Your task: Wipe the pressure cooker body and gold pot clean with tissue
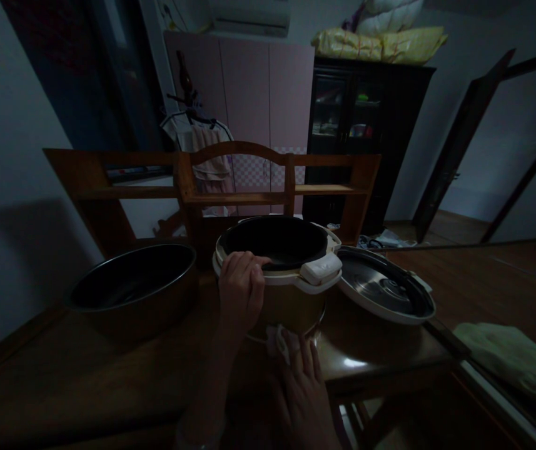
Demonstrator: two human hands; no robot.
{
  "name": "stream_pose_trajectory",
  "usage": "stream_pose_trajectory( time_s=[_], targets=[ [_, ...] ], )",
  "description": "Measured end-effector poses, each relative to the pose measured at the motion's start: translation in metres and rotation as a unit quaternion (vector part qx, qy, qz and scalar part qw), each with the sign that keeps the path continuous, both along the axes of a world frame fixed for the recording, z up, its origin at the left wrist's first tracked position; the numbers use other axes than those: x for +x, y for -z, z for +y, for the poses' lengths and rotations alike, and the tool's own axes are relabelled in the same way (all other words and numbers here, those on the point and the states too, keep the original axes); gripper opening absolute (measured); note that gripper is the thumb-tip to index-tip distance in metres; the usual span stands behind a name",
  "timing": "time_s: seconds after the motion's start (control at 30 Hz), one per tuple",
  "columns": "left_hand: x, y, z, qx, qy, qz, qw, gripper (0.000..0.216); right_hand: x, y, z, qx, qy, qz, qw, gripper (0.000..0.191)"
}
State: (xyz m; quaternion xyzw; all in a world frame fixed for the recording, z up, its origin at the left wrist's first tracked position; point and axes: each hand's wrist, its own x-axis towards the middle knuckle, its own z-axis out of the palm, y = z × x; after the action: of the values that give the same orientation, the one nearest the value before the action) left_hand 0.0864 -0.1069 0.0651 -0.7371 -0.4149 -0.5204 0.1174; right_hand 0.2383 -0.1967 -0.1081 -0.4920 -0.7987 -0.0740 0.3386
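An electric pressure cooker body (291,303) with a pale rim and a dark inside stands upright on the wooden desk. My left hand (241,289) is closed over its near left rim. Low at the cooker's front, my right hand (303,381) presses a whitish crumpled cloth (278,340) against the base; it could be a tissue. The fingers of that hand lie fairly straight over the cloth. To the left is a dark inner pot (131,294), apart from both hands. A round lid (380,284), its metal underside facing up, lies at the right.
A wooden shelf rack (237,199) rises along the back of the desk (164,369). Past the desk's right side is a pale green cloth (516,356). Behind stand a pink wardrobe (246,94), a black cabinet (371,144) and a door (462,150). The room is dim.
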Motion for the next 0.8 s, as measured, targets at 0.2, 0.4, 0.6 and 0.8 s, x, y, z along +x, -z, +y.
stream_pose_trajectory(
  time_s=[0.2, 0.4, 0.6, 0.8],
  targets=[
    [0.0, 0.001, 0.001, 0.001, 0.0, -0.003, 1.0, 0.039, 0.015, 0.005, -0.001, -0.017, 0.023, 0.016, 0.999, 0.072],
    [0.001, 0.001, 0.002, 0.017, -0.013, 0.005, 1.0, 0.032, 0.026, -0.009, 0.001, -0.055, 0.074, 0.147, 0.985, 0.071],
    [0.006, 0.004, 0.008, 0.05, -0.046, -0.015, 0.998, 0.025, 0.028, -0.027, 0.027, -0.069, 0.034, 0.235, 0.969, 0.082],
    [0.013, 0.008, 0.014, 0.083, -0.091, -0.025, 0.992, 0.022, 0.024, -0.018, 0.046, -0.047, 0.04, 0.248, 0.967, 0.093]
  ],
)
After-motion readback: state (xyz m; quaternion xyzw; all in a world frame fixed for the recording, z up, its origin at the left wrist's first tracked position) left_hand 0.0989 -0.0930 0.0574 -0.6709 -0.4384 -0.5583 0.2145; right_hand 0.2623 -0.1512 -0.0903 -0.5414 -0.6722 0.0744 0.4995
